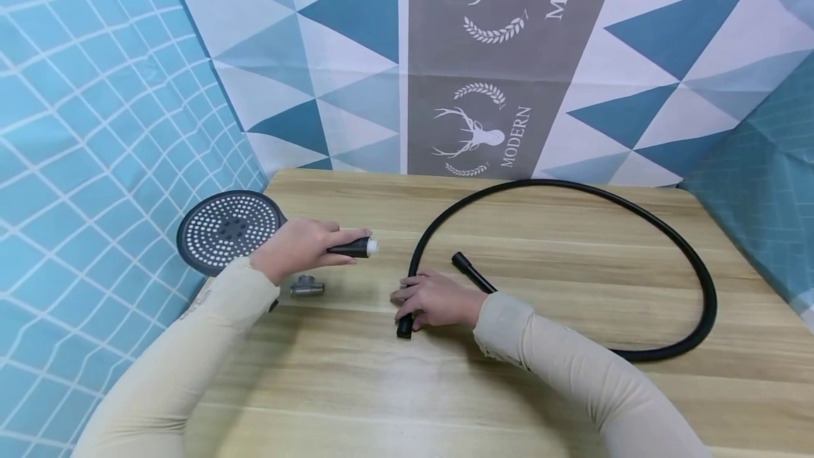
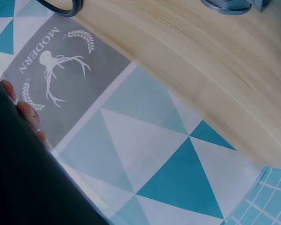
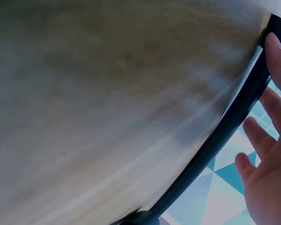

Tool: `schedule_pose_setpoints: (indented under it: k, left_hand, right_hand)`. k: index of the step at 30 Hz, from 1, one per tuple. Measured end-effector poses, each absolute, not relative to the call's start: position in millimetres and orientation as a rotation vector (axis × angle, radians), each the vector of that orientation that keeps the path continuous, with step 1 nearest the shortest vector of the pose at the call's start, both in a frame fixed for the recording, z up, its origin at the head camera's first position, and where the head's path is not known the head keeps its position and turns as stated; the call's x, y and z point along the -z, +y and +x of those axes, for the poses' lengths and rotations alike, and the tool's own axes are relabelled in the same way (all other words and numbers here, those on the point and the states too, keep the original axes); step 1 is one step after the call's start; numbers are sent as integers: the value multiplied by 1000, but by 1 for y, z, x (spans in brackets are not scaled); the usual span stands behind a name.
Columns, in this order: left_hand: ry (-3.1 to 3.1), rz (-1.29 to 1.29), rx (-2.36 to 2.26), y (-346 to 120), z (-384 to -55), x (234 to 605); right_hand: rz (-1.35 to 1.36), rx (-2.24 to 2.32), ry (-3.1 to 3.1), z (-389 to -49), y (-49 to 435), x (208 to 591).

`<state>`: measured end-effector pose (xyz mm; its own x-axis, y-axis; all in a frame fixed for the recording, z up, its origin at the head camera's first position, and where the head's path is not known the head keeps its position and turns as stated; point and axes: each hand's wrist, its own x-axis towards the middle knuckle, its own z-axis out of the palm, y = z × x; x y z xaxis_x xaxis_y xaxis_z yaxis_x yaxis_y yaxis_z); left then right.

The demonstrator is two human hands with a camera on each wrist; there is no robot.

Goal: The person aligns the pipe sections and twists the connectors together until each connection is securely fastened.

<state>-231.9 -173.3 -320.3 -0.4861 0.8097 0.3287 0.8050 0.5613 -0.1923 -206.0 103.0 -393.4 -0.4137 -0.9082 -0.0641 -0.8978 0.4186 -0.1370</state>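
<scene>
Left hand point(image 1: 302, 247) grips 1 shower head point(image 1: 229, 230) by its handle at the table's point(image 1: 356, 387) left edge; right hand point(image 1: 439, 299) curls its fingers around 1 hose point(image 1: 709, 302) near 1 end. 1 metal fitting point(image 1: 308, 288) lies left; open wood fills the hose's loop.
</scene>
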Motion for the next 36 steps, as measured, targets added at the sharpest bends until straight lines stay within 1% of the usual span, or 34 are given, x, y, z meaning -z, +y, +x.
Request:
schedule_pose_setpoints:
  k: [9,22,31,36]
  left_hand:
    - [-2397,-1292,-29,-173,-233,317]
    - [-2354,-1342,-93,-173,-235,322]
    - [-2304,-1357,-134,-170,-235,318]
    - [-2252,-1361,-150,-167,-233,315]
  right_hand:
    - [-1598,40,2547,-205,101,395]
    - [-1837,112,2510,-208,101,399]
    - [-1760,523,2471,-209,107,391]
    - [-1775,714,2497,-210,108,389]
